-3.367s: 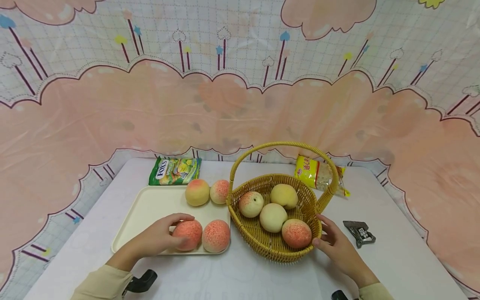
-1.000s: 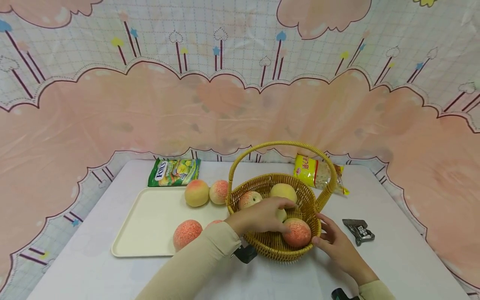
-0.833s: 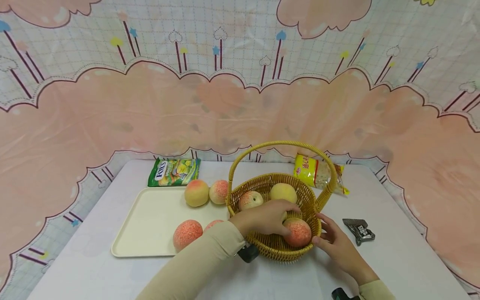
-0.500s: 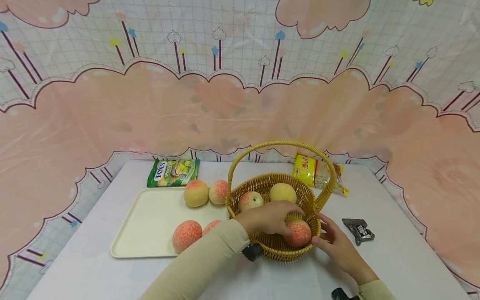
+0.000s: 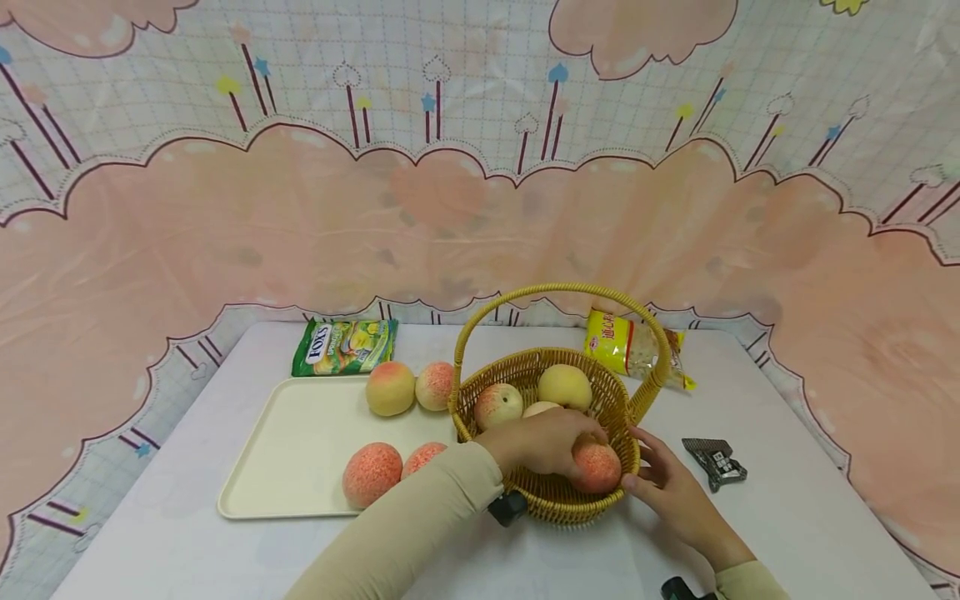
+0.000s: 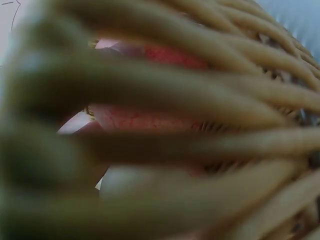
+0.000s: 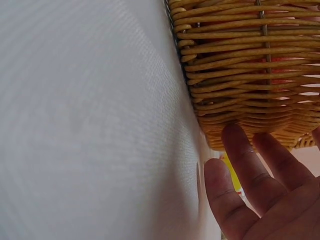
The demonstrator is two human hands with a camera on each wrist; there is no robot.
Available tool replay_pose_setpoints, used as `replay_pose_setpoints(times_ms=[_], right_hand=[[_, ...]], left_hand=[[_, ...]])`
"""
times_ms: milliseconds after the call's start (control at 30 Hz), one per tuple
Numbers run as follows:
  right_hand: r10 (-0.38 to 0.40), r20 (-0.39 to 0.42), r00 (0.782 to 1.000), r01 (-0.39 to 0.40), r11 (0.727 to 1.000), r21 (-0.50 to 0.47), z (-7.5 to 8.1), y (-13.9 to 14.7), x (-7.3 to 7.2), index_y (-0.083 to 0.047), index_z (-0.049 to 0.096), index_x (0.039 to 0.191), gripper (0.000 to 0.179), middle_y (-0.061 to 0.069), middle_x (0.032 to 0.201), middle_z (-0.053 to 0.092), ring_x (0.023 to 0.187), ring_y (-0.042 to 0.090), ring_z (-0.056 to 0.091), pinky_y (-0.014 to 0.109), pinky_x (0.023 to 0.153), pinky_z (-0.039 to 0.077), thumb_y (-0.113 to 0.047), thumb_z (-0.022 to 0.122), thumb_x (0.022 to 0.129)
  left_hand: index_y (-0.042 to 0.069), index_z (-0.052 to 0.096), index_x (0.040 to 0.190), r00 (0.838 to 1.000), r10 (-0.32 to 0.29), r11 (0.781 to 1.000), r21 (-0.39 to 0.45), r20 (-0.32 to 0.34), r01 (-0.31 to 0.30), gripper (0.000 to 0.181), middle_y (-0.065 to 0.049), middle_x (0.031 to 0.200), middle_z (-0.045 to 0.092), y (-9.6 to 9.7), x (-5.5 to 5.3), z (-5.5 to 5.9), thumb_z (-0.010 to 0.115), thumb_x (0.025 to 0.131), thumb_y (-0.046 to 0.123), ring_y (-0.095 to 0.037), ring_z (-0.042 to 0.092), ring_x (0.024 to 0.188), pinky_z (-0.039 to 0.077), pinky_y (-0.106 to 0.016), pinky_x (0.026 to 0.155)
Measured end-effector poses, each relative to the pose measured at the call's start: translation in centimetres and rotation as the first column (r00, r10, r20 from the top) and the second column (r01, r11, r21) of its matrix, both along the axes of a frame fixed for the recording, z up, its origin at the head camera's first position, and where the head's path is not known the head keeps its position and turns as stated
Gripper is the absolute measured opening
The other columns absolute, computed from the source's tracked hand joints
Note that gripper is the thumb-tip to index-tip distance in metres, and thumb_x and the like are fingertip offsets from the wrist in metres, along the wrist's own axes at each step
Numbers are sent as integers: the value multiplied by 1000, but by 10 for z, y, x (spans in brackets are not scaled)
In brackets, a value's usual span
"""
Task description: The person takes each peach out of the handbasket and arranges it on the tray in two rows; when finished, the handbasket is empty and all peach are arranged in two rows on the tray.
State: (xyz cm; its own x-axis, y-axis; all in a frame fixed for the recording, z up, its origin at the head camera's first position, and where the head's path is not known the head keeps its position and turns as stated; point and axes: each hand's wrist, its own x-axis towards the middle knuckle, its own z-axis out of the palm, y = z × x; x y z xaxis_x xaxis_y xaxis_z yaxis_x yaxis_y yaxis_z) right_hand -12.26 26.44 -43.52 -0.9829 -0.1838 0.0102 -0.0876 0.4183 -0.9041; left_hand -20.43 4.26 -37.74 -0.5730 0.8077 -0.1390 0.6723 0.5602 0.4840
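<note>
In the head view, my left hand (image 5: 547,442) reaches into a woven basket (image 5: 558,508), its fingers curled over a red speckled peach (image 5: 598,468) at the front right inside. A speckled pale peach (image 5: 498,406), a yellow peach (image 5: 565,387) and a cream peach (image 5: 542,408), partly covered by the hand, lie beside it. My right hand (image 5: 675,492) touches the basket's right side, thumb at the rim; the right wrist view shows its fingers extended against the outer weave (image 7: 235,65). Blurred basket strands (image 6: 190,95) mostly hide the red peach (image 6: 145,119) in the left wrist view.
A cream tray (image 5: 300,446) on the left bears several peaches, one partly behind my left sleeve (image 5: 405,525). A green candy bag (image 5: 345,347) and a yellow food packet (image 5: 630,346) lie at the back. A small dark packet (image 5: 716,462) is right of the basket.
My left hand has gone from a peach on the tray into the basket, and its fingers have closed over the red peach there. The right hand has stayed at the basket's side.
</note>
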Motion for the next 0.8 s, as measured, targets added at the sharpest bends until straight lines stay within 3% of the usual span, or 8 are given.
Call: replay_pose_setpoints(times_ms=[200, 500, 800], right_hand=[[3, -13, 1000, -3, 1000, -17, -1, 0, 0, -4, 27, 155, 69, 42, 145, 35, 115, 42, 60, 26, 84, 51, -10, 65, 98], [0, -21, 1000, 0, 1000, -6, 0, -1, 1, -4, 28, 155, 69, 42, 144, 36, 114, 42, 60, 28, 84, 50, -11, 65, 98], [4, -18, 1000, -4, 1000, 0, 1, -1, 1, -5, 27, 155, 69, 42, 144, 37, 113, 41, 61, 28, 84, 51, -12, 65, 98]], left_hand=[[19, 64, 132, 999, -7, 1000, -28, -36, 6, 52, 10, 125, 64, 0, 1, 1, 83, 85, 25, -7, 54, 117, 40, -21, 100], [23, 64, 132, 997, 3, 999, -40, -75, -6, 52, 11, 126, 63, 0, 5, -1, 83, 84, 24, -12, 52, 121, 39, -26, 102], [20, 65, 128, 999, 30, 997, 77, 26, -32, 52, 11, 117, 64, -8, -1, -3, 84, 79, 22, -3, 55, 106, 44, -20, 92]])
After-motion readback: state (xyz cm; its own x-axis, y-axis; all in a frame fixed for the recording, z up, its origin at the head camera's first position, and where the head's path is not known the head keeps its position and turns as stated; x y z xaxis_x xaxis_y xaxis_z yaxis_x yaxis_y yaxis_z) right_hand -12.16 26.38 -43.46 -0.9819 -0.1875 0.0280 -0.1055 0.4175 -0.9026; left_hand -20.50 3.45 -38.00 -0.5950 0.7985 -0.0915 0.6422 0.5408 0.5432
